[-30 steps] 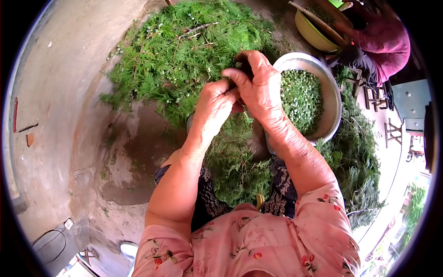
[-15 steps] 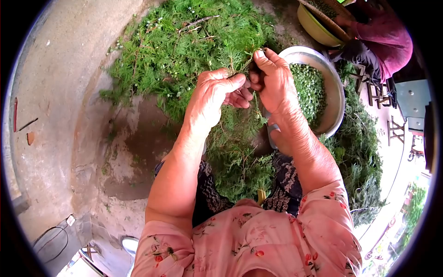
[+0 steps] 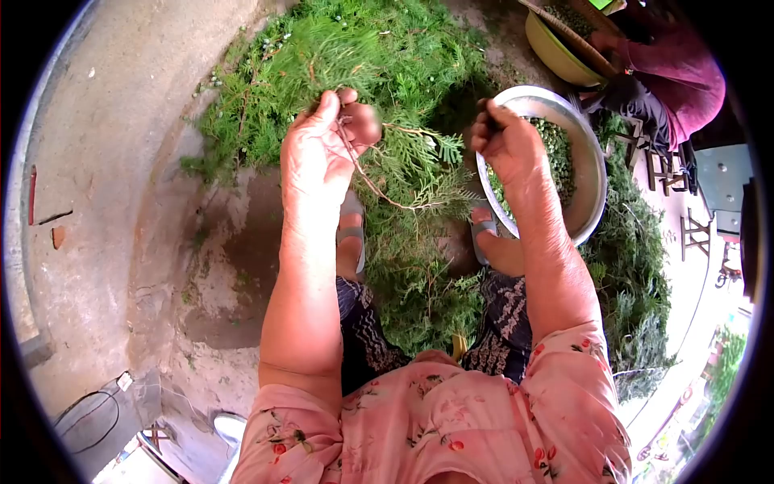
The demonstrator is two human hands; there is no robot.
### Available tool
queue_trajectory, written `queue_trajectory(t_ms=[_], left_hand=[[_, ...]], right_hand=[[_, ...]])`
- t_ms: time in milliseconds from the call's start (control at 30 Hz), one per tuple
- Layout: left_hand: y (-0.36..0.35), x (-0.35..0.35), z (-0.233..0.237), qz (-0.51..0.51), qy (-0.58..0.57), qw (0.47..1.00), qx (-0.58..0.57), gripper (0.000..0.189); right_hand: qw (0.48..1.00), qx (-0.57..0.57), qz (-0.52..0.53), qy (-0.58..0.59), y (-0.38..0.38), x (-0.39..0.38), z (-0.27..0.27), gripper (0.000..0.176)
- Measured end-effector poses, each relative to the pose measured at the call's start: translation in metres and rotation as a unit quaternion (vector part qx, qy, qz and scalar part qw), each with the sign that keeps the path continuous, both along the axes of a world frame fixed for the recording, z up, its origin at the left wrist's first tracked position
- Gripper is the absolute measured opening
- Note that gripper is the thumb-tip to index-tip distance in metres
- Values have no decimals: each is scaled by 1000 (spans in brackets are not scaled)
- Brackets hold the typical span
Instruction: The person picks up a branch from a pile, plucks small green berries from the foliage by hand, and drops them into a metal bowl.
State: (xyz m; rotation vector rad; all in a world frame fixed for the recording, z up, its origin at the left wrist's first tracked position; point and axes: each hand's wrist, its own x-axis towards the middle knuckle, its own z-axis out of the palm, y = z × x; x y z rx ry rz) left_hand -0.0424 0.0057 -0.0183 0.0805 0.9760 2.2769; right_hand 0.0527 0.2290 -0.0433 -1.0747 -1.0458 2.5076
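My left hand (image 3: pixel 326 145) pinches a leafy green branch (image 3: pixel 379 189) by its brown stem, above a heap of green cuttings (image 3: pixel 419 73). Its sprays spread up and to the right of the fingers. My right hand (image 3: pixel 512 141) is over the left rim of a metal basin (image 3: pixel 594 153), its fingers curled together; what they hold, if anything, is hidden. Small pale green cones or berries (image 3: pixel 556 153) lie in the basin.
More cuttings (image 3: pixel 427 298) lie between my feet and others (image 3: pixel 629 266) right of the basin. At the upper right a person (image 3: pixel 677 73) sits by a yellow-green tub (image 3: pixel 556 52). Small wooden stools (image 3: pixel 665 173) stand below them. Concrete floor (image 3: pixel 97 161) is at the left.
My hands have moved apart. The left went left with the branch, and the right moved right and slightly down to the basin's rim.
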Motion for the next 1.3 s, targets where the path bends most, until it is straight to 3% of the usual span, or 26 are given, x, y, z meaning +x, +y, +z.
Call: queue_trajectory(t_ms=[233, 300, 433, 633, 733, 767, 833, 867, 1033, 1100, 1167, 1233, 1267, 1300], left_hand=[[1, -1, -1, 63, -45, 996, 49, 22], [3, 0, 0, 70, -49, 995, 48, 22], [8, 6, 5, 46, 14, 999, -25, 23], [21, 18, 15, 55, 82, 983, -158, 16], [24, 21, 16, 4, 93, 972, -215, 13], [26, 22, 17, -30, 111, 963, -243, 13], [28, 25, 21, -91, 123, 948, -279, 17], [30, 28, 20, -97, 121, 947, -280, 17], [32, 35, 20, -135, 171, 933, -285, 16], [33, 36, 17, -131, 132, 960, -211, 11], [34, 39, 16, -131, 131, 961, -208, 8], [32, 39, 14, -152, 95, 971, -160, 7], [28, 41, 16, -140, 65, 977, -145, 9], [24, 41, 15, -141, 65, 977, -145, 9]], right_hand=[[980, 97, 172, 41, -32, 8, 25, 15], [953, 75, 286, 67, -36, 9, 32, 19], [953, -9, 231, 195, -42, 9, 34, 23], [977, -11, 150, 149, -43, 6, 44, 12], [957, 171, 193, 133, -42, 5, 34, 14], [957, 171, 193, 133, -44, 5, 37, 14], [931, 320, 170, 55, -50, 5, 46, 18], [908, 375, 151, 106, -50, 3, 38, 21], [870, 471, 124, 75, -44, 3, 33, 22], [837, 535, 90, 72, -38, 0, 33, 24], [814, 570, 82, 70, -35, -1, 32, 24], [773, 634, 6, 24, -34, -2, 33, 24], [801, 596, -11, -61, -25, -4, 39, 26], [859, 508, -23, -57, -8, -3, 40, 26]])
